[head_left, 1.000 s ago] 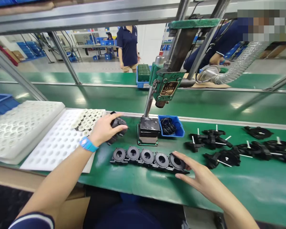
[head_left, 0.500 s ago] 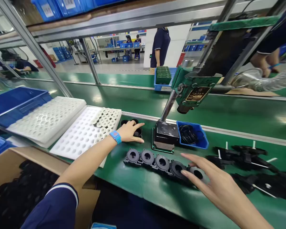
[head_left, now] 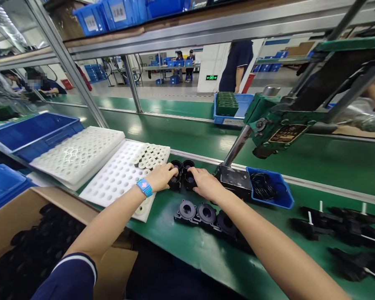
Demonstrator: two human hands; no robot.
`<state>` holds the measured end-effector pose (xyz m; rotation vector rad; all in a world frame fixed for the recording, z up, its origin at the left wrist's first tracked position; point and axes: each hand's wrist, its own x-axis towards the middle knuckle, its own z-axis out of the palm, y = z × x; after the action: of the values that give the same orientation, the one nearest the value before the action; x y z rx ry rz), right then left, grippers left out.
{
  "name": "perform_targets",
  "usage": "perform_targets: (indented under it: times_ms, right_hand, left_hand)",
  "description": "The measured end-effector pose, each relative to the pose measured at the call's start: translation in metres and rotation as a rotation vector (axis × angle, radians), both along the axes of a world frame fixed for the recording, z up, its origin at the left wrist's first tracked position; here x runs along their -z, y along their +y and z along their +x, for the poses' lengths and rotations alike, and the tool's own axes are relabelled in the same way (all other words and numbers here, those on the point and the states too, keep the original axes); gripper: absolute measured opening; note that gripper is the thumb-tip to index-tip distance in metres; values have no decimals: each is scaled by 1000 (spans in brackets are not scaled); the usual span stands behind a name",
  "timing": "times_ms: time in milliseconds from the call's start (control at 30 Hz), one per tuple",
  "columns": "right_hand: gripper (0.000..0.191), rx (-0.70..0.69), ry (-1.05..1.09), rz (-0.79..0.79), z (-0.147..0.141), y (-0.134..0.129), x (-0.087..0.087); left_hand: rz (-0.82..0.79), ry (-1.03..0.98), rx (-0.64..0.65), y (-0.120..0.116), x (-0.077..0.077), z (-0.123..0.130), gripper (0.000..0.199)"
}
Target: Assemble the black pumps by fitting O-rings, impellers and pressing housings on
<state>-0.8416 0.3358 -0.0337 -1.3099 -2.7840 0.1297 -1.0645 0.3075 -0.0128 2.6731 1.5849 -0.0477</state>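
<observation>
My left hand has its fingers closed on the near-left one of several black round cup-shaped parts, grouped beside the white foam tray. From the other side, my right hand grips the near-right black cup part of that group, thumb and fingers about its rim. Two more black cup parts stand just behind. Nearer me lies a row of black ring-topped housings; my right forearm hides its right end.
White foam tray with white rings lies left. A green press and a blue bin of black rings stand right. Black parts with white rods lie far right. A carton of black parts is lower left.
My right hand has moved left and away from me, from the row of housings to the black cup parts. My left hand has closed on a cup part. The view has shifted left.
</observation>
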Motion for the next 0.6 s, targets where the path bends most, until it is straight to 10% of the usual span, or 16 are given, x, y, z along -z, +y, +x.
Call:
perform_targets:
  times_ms: [367,600]
  right_hand:
    - [56,-53,-24,-60,13,6,6]
    - [52,63,136,-65,-3,-14,-26]
  left_hand:
    - [22,11,43,-4,-1,4,76]
    - [106,-71,86,-15,-14,7,43]
